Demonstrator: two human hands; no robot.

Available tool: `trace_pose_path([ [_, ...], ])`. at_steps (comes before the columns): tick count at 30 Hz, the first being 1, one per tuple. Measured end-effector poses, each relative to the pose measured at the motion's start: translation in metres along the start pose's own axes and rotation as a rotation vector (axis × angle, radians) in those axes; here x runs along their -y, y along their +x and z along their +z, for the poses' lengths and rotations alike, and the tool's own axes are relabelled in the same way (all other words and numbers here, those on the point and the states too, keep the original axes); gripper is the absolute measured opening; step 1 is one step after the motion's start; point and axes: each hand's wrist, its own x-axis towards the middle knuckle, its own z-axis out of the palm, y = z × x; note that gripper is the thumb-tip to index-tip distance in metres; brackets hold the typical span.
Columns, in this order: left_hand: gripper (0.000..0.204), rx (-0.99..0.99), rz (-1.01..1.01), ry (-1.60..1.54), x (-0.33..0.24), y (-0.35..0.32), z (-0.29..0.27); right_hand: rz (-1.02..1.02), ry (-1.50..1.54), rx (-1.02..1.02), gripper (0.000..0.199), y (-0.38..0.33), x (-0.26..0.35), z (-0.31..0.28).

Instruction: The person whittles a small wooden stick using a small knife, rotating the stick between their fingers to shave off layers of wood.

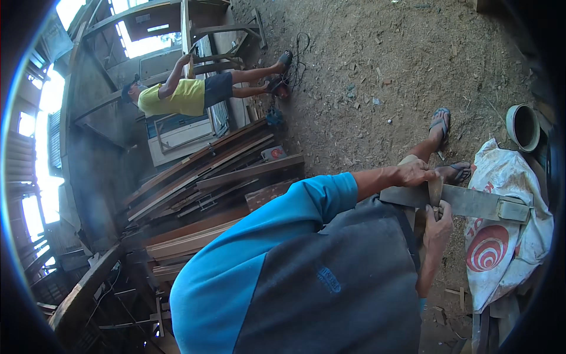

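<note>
a person in a blue and grey shirt is filling the middle of the view, and it is hard to say whose arms these are, but they are working on a long grey metal bar lying across above a sandalled foot. taking the picture's sides, the left hand is pressing down on the bar's near end, fingers curled over its edge, while the right hand is clenching round a small wooden piece standing against the bar from below. a white printed sack is lying just beside the bar. stacked wooden planks are resting well apart to the left, and another person in a yellow shirt is working beyond them.
</note>
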Motion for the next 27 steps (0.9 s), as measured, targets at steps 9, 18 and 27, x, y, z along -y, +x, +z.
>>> trace_pose_path([
  [9, 0.075, 0.102, -0.028, 0.235, -0.026, 0.0, 0.005, 0.138, 0.498, -0.298, 0.034, -0.003, -0.052, -0.019],
  [18, 0.112, 0.146, 0.037, 0.851, -0.067, -0.008, 0.055, 0.111, -0.278, -0.849, 0.054, 0.018, -0.101, -0.152],
  [27, 0.101, 0.132, 0.065, 0.839, -0.057, -0.01, 0.062, 0.339, -0.472, -0.536, 0.051, 0.036, -0.116, -0.129],
])
